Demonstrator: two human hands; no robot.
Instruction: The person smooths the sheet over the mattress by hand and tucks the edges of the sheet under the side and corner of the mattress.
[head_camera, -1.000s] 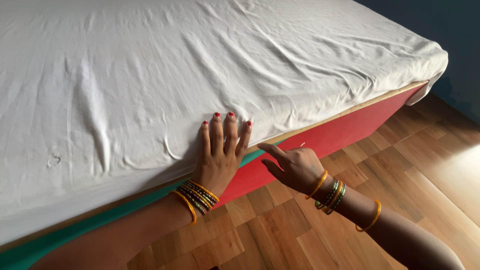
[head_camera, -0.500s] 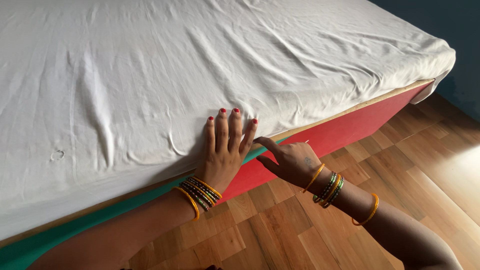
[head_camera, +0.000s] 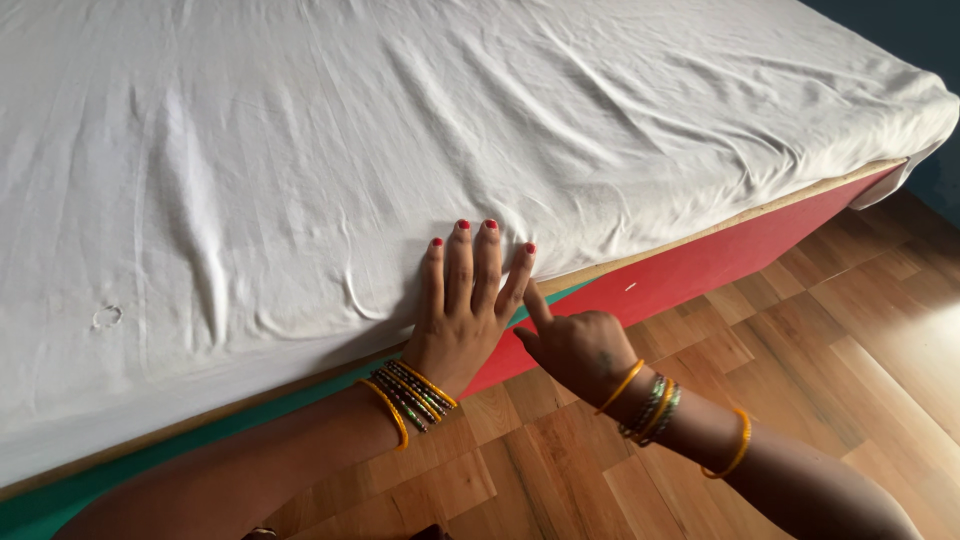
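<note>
Wooden parquet flooring (head_camera: 800, 330) runs beside one low bed, whose rumpled white sheet (head_camera: 400, 130) covers the mattress from the far side to its near edge. Below that edge, the bed frame shows one red panel (head_camera: 700, 265) toward the right corner and one green panel (head_camera: 150, 460) toward the left. Two hands are at work at the near edge. One left hand (head_camera: 465, 310) lies flat on the sheet where it folds over the mattress side, its four fingers stretched out and close together, red nails showing, clamped on nothing. One right hand (head_camera: 575, 345) is loosely curled just beside it, index finger extended and touching the sheet's hem by the left hand's little finger; the remaining fingers are tucked in and hold nothing visible. Each wrist carries a stack of orange and green bangles (head_camera: 410, 395), with one more orange bangle further up the right forearm. Compared with half a second earlier, the right hand has moved closer to the left, its fingertip now reaching the hem, while the left hand stays pressed in much the same spot.
</note>
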